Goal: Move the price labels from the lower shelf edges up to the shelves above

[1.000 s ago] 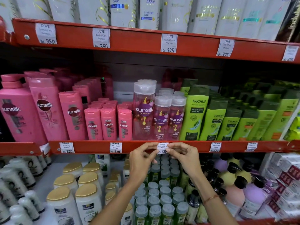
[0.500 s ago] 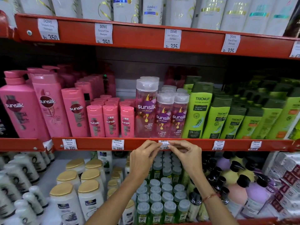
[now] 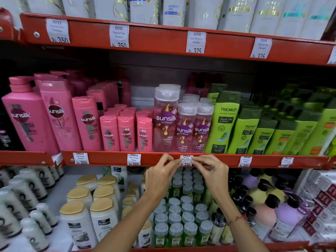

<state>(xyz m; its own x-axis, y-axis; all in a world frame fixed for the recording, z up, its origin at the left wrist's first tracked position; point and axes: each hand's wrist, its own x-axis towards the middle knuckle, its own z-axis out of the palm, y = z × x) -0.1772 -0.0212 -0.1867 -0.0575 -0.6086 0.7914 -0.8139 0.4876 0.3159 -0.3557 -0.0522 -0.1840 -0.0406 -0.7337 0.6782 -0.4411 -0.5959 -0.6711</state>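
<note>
A small white Sunsilk price label (image 3: 185, 160) marked Rs 230 lies against the red edge of the middle shelf (image 3: 160, 159), below the clear Sunsilk Oil Blends bottles (image 3: 185, 127). My left hand (image 3: 161, 177) pinches the label's left side with thumb and fingertips. My right hand (image 3: 211, 172) pinches its right side. Other white labels sit on the same edge: two marked 320 at the left (image 3: 134, 159) and two Trichup ones at the right (image 3: 245, 161). The red upper shelf edge (image 3: 158, 40) carries several Dove labels (image 3: 196, 42).
Pink Sunsilk bottles (image 3: 60, 113) fill the middle shelf's left, green Trichup bottles (image 3: 254, 131) its right. Below my arms stand white gold-capped bottles (image 3: 80, 219), small green clear-capped bottles (image 3: 181, 220) and pump bottles (image 3: 272, 202). White Dove bottles (image 3: 174, 10) line the top shelf.
The view has shifted down and left a little. Both hands stay pinched on the Rs 230 label, now pressed higher and flatter against the middle shelf edge.
</note>
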